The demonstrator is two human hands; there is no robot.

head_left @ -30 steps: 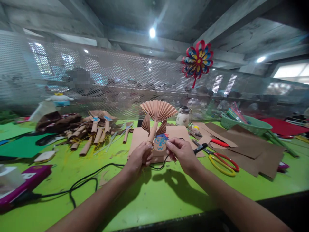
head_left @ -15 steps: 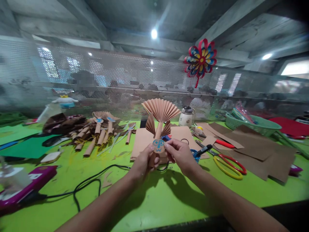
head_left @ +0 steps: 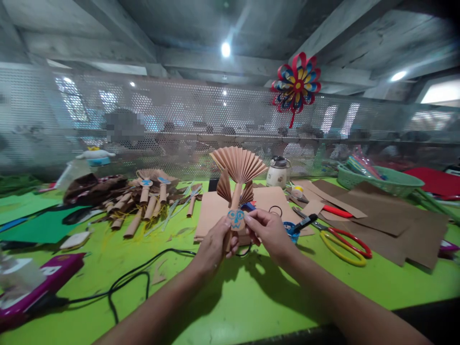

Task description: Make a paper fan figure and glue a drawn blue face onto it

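Above the near edge of the green table [head_left: 230,311], the left hand [head_left: 215,242] has its fingers curled round the lower end of a rolled paper tube [head_left: 236,194], its thumb at the left margin of a paper disc [head_left: 236,220]. The right hand [head_left: 266,232] pinches the disc's right margin, thumb and forefinger almost together. The disc, bearing a blue drawn face, thus sits between the two sets of fingertips, in front of the tube; whether it is stuck there I cannot tell. Small pleated wings [head_left: 224,186] flank the tube, and a pleated fan [head_left: 239,164] tops it.

Behind the hands lies brown paper [head_left: 212,208]. To its right are a blue roll [head_left: 293,233] and scissors [head_left: 368,249]; to its left, a pile of similar tubes [head_left: 149,206]. Toward the far edge stand a jug [head_left: 276,175] and a green basket [head_left: 406,184], before a perforated screen [head_left: 194,110].
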